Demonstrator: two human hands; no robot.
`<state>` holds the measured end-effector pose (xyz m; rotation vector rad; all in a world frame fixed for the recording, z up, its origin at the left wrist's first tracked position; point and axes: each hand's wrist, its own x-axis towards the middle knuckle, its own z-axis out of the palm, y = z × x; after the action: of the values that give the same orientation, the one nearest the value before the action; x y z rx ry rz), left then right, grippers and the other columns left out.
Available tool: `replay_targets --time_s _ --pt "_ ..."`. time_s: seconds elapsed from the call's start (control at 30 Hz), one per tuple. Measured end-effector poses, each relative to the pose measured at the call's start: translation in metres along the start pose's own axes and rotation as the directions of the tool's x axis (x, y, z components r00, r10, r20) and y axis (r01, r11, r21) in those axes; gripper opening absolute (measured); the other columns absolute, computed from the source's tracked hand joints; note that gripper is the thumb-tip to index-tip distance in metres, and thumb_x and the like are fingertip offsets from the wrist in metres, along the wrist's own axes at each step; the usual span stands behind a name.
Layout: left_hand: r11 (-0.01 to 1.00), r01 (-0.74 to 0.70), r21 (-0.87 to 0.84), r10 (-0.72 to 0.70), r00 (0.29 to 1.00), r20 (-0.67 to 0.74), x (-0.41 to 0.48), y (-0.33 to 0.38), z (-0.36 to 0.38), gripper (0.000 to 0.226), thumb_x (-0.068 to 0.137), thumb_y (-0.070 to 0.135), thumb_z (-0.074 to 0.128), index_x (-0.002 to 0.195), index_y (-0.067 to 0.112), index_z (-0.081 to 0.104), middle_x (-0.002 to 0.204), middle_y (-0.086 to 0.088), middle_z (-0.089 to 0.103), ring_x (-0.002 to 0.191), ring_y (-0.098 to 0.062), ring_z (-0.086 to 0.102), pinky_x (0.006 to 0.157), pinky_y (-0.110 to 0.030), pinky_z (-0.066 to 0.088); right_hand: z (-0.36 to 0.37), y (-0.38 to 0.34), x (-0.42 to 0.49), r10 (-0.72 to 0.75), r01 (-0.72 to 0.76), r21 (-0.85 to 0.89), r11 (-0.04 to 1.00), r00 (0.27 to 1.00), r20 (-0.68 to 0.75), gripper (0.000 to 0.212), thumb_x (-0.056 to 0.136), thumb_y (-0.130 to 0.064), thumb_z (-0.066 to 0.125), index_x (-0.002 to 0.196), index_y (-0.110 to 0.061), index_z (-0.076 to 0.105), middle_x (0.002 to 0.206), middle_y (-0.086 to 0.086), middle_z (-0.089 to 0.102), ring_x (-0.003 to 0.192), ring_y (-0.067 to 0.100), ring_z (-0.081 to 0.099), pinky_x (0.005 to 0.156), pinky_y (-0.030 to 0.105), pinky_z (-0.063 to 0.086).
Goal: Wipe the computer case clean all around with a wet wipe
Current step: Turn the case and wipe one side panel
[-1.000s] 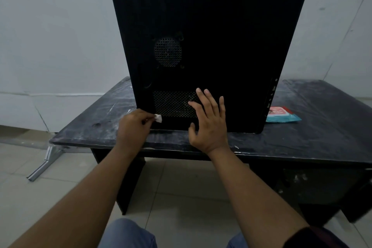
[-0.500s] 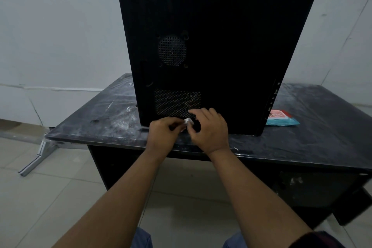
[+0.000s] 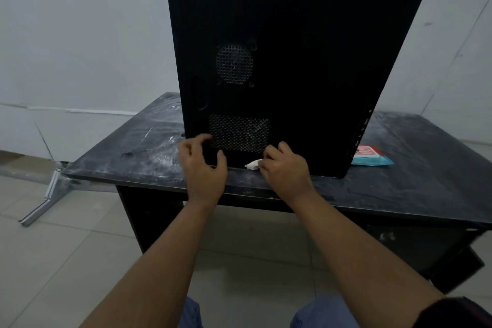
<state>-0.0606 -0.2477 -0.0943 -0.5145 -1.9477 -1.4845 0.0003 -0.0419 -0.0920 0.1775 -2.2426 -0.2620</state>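
A tall black computer case (image 3: 306,48) stands upright on a dusty black table (image 3: 412,189), its side panel with two mesh vents facing me. My right hand (image 3: 286,170) pinches a small crumpled white wet wipe (image 3: 252,164) at the case's bottom edge, below the lower vent. My left hand (image 3: 203,168) hovers just left of it at the case's lower left, fingers loosely curled and holding nothing.
A red and blue pack of wet wipes (image 3: 371,156) lies on the table right of the case. A white wall stands behind. A metal bar (image 3: 45,201) lies on the tiled floor at the left. My knees show at the bottom.
The wipe has passed from my left hand to my right hand. My left hand has drawn back to the left, its fingers loosened.
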Motion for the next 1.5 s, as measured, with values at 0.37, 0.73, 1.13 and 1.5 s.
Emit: replay_targets --time_s 0.37,0.73,1.13,1.5 --pt "0.97 0.165 0.18 -0.188 0.975 0.117 0.008 -0.013 0.008 0.126 0.088 0.06 0.079 0.169 0.023 -0.009 0.176 -0.01 0.006 0.161 -0.033 0.016 0.125 -0.064 0.03 -0.003 -0.027 0.034 -0.1 0.098 0.033 0.995 0.994 0.048 0.008 0.088 -0.02 0.081 0.093 -0.026 0.08 0.089 -0.003 0.063 0.072 0.02 0.059 0.046 0.03 0.042" --pt "0.965 0.175 0.196 -0.199 0.974 0.11 0.005 -0.004 0.006 0.124 0.091 0.059 0.077 0.169 0.019 -0.011 0.175 -0.01 0.006 0.161 -0.034 0.014 0.128 -0.056 0.03 -0.022 0.041 -0.017 -0.167 0.183 -0.038 0.982 0.949 0.268 0.017 0.077 -0.017 0.083 0.09 -0.027 0.081 0.093 -0.004 0.063 0.077 0.022 0.059 0.049 0.03 0.042" --pt "0.959 0.08 0.271 -0.102 0.993 0.066 0.001 0.001 0.007 0.111 0.095 0.054 0.075 0.17 0.016 0.003 0.175 -0.014 0.004 0.162 -0.033 0.01 0.129 -0.056 0.024 -0.015 -0.005 0.017 -0.126 0.127 -0.012 0.992 0.989 0.081 0.011 0.083 -0.013 0.079 0.092 -0.02 0.079 0.094 -0.001 0.066 0.077 0.021 0.061 0.051 0.031 0.042" --pt "0.832 -0.278 0.481 0.248 0.96 0.128 -0.001 0.008 0.018 0.079 0.102 0.035 0.07 0.168 0.02 0.029 0.173 -0.021 0.017 0.162 -0.039 0.013 0.127 -0.065 0.02 -0.074 0.066 0.024 0.1 -0.11 -0.047 0.993 0.977 -0.188 0.013 0.098 -0.016 0.072 0.099 -0.025 0.082 0.094 -0.005 0.07 0.075 0.02 0.059 0.053 0.029 0.041"
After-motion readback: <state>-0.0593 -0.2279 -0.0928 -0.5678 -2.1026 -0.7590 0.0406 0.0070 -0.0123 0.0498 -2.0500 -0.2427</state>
